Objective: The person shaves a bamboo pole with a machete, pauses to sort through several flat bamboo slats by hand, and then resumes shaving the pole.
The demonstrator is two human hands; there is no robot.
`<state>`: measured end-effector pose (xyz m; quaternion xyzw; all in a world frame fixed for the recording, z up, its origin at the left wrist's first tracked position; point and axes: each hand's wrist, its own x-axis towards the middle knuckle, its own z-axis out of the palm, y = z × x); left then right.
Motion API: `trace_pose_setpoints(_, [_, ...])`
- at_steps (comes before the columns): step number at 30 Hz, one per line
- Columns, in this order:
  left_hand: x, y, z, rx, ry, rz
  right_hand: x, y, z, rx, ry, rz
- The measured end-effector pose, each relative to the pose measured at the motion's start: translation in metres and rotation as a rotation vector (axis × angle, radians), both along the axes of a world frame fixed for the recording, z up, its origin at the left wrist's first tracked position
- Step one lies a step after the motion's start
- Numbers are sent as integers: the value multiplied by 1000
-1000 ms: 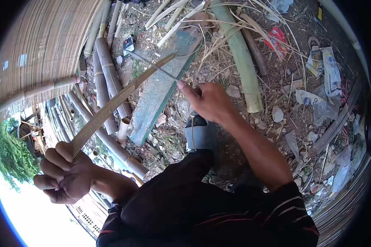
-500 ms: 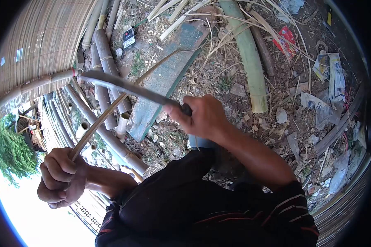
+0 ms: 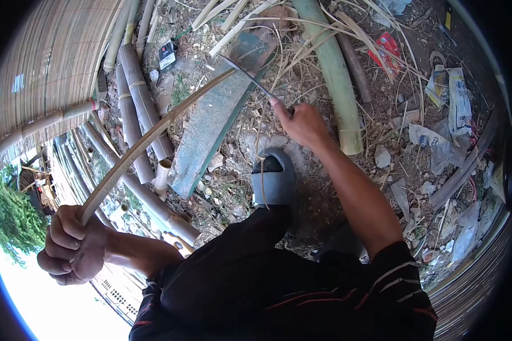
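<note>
Holding, left side: the left hand (image 3: 74,244), out at 8 o'clock in the head view, is a closed fist around one end of a long tan bamboo strip (image 3: 135,149).
Bamboo strip: slants up from that fist, bends a bit and crosses above a worn blue-green board (image 3: 202,128), far end close to 12 o'clock.
Right hand: the right hand (image 3: 305,126) sits between 1 and 2 o'clock, fingers curled shut on a thin dark blade (image 3: 246,75). Handle's mostly hidden in the grip.
Blade: points up-left, right by the strip's far end; can't tell if they're touching.
Around the feet: grey rubber slipper (image 3: 274,184) about dead centre, just under the right hand.
1 to 2 o'clock: thick green bamboo pole (image 3: 338,85) on the littered ground, red printed wrapper (image 3: 385,52) farther out.
10 o'clock: brownish bamboo poles (image 3: 144,108), then a slatted bamboo screen (image 3: 48,68) beyond them.
11 o'clock: small black-and-white packet (image 3: 166,55) on the dirt.
</note>
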<state>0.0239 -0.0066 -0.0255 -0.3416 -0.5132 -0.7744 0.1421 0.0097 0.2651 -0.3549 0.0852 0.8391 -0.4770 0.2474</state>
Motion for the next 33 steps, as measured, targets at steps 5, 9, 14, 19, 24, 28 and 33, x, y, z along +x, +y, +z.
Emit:
trace_pose_setpoints(5, [-10,4,11,157,-52,405,-11,8,42,-24,-225,-39])
trace_pose_setpoints(9, [-13,-30,10,-170,22,376,12,-11,82,-126,-3,12])
trace_pose_setpoints(14, [-7,-5,1,-39,-2,535,53,-57,157,-441,674,57])
trace_pose_setpoints(19, [-1,-13,-4,1,0,489,29,-72,116,-622,90,-37])
trace_pose_setpoints(24, [-8,-19,-3,42,-12,485,46,-65,106,-406,661,42])
trace_pose_setpoints(28, [-4,-27,-1,50,-19,480,17,-59,74,-405,-4,-35])
trace_pose_setpoints(33, [-10,-27,-3,87,-33,707,41,-52,70,-426,527,62])
